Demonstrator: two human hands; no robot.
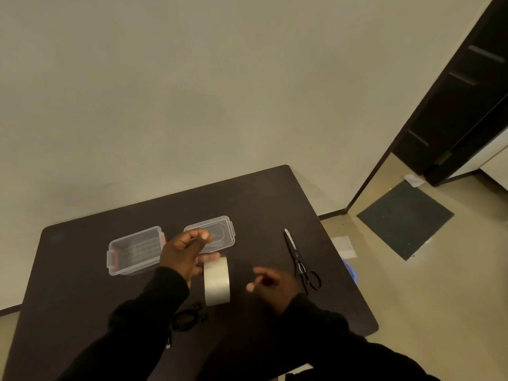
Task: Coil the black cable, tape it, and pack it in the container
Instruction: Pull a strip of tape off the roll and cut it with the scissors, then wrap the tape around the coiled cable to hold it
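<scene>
The black cable (184, 319) lies coiled on the table (261, 204) under the left forearm. The left hand (182, 255) grips the tape roll (216, 281); the right hand (270, 284) hangs loosely curled, empty. Untaped, the coil could spring loose.

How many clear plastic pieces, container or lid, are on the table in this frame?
2. The open container sits at the table's far left; its separate lid lies just right of it, partly behind the left hand. Nothing else of the kind shows.

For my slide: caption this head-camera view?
Left hand lifts a pale tape roll over a dark table; coiled black cable waits.
</scene>
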